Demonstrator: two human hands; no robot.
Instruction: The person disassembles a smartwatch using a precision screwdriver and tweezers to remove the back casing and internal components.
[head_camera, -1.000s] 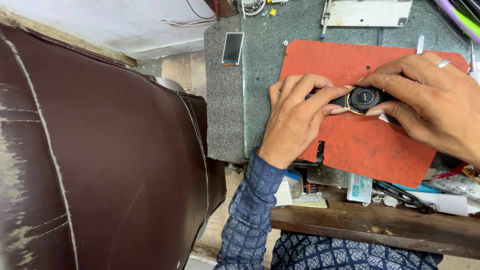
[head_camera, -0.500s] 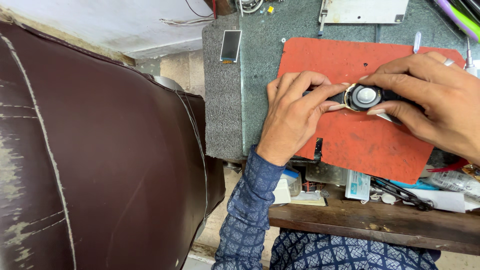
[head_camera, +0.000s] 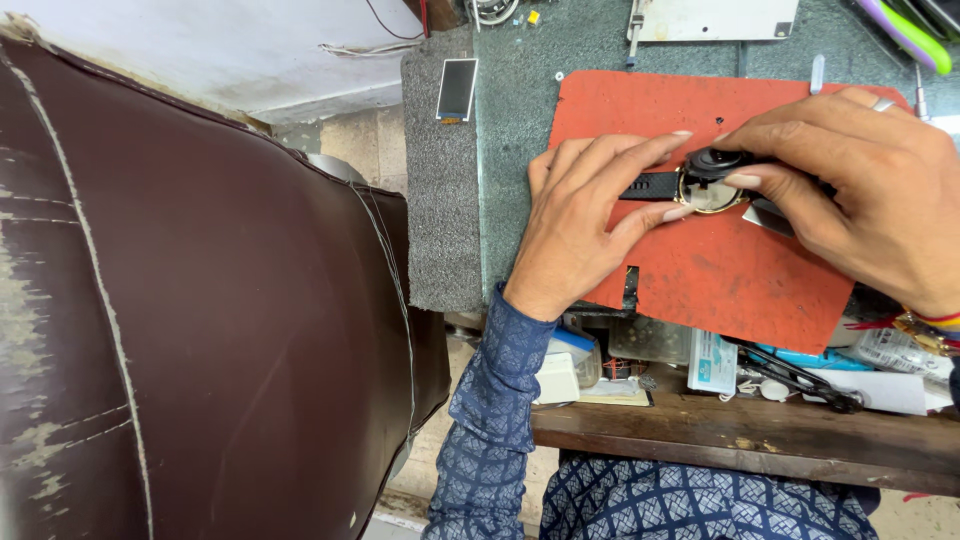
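Watch (head_camera: 708, 187), round, gold-rimmed, black-strapped

views: one, head-worn | aim: steeply down and forward over the desk (head_camera: 520, 90) | range: close, within arm's reach of the grip | framing: the grip sits upper right, both hands (head_camera: 590, 215) meeting there; brown padded seat (head_camera: 200, 300) fills everything left of the grip; desk edge and patterned sleeve (head_camera: 495, 420) below the grip
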